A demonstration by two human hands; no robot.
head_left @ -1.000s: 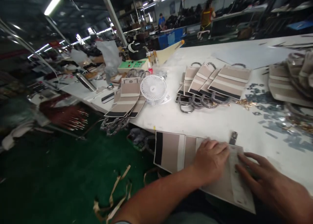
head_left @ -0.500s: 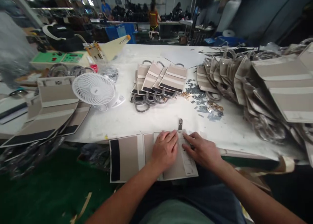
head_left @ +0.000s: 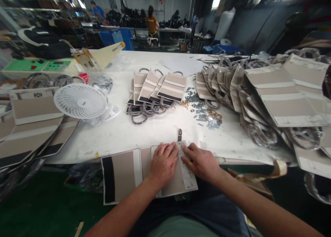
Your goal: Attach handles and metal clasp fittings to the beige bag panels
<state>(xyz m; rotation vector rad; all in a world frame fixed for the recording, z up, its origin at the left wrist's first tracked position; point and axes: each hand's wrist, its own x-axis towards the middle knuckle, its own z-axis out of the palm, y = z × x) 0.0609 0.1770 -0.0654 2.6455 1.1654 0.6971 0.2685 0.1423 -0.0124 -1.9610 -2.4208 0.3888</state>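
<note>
My left hand [head_left: 163,164] lies flat on a beige bag panel [head_left: 126,168], its fingers stretched toward the far edge. The panel has a black strip along its left side and pale bands, and it overhangs the table's front edge. On its right part, a pale strip [head_left: 188,176] runs toward me. My right hand [head_left: 203,161] touches that strip, with thumb and forefinger apart; its other fingers are partly hidden. Just past the panel's far edge, a small dark strap with a metal fitting [head_left: 180,135] sticks out onto the table.
A white fan [head_left: 81,102] stands left of several beige panels with wrapped handles [head_left: 157,89]. Loose metal plates [head_left: 204,109] and gold-coloured pieces lie right of them. Stacked panels [head_left: 281,92] fill the right side; more [head_left: 36,126] hang over the left edge. Two people work far back.
The view has turned a little to the right, so things appear farther left. Both hands keep nearly the same place on the panel.
</note>
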